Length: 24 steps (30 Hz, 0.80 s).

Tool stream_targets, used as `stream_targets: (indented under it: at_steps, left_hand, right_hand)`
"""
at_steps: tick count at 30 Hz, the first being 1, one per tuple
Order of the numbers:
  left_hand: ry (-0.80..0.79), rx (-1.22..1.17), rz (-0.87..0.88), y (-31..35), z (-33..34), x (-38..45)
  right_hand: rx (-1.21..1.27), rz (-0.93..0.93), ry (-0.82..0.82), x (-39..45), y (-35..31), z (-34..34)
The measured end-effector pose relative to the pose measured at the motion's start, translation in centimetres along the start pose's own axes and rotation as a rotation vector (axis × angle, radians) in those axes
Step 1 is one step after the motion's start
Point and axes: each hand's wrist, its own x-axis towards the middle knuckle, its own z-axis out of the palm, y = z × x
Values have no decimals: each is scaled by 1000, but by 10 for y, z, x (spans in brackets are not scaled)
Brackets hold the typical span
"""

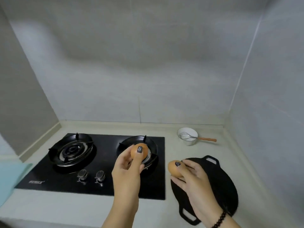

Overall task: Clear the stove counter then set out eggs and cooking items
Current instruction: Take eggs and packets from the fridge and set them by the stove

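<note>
— So, which step is this?

— The setting-out, I'd judge. The black gas stove (pixel 98 163) set into the pale counter (pixel 69 209) carries nothing on either burner, so the clearing looks done, and the cooking items are already laid to the stove's right: a flat black griddle pan (pixel 218 183) just beside its right edge, and behind the pan, near the back wall, a white bowl (pixel 187 136) with a whisk (pixel 195 137) lying in it, handle pointing away from the stove.

— And the eggs?

— Not yet down. Each hand holds one brown egg. The left hand (pixel 127 168) reaches over the stove's front right corner, forearm rising from below, and pinches the left egg (pixel 139 151) between thumb and fingertips, raised in front of the right burner. The right hand (pixel 192 176) hovers over the pan's left part, fingers curled round the right egg (pixel 174 168), which shows off the stove's right edge — a beaded bracelet (pixel 218 219) sits on that wrist.

— What does the next move call for?

— A spot to the stove's right where they won't roll, likely by the bowl, and a soft set-down — shells crack easily, so release only once each egg rests still.

— Anything else?

— A light blue cloth (pixel 11 175) off the stove's left edge.
</note>
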Motion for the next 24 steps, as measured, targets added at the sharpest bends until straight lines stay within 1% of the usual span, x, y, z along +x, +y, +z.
stream_targets:
  at_steps: [3, 10, 12, 17, 19, 24]
  left_hand:
    - [-22, 26, -75, -13, -5, 25]
    - [-102, 22, -236, -44, 8, 67]
    - [-116, 25, -269, -53, 13, 73]
    - [-101, 45, -339, -77, 32, 100]
    - [-88, 46, -368, -88, 42, 110]
    - [-47, 83, -420, -119, 77, 139]
  right_hand:
    - [31, 54, 66, 16, 12, 3]
    - [156, 78, 170, 49, 25, -2]
    - [156, 86, 194, 58, 27, -8]
    - [188, 128, 255, 105, 27, -30]
    - [217, 152, 266, 125, 27, -38]
    - [212, 205, 208, 179, 25, -55]
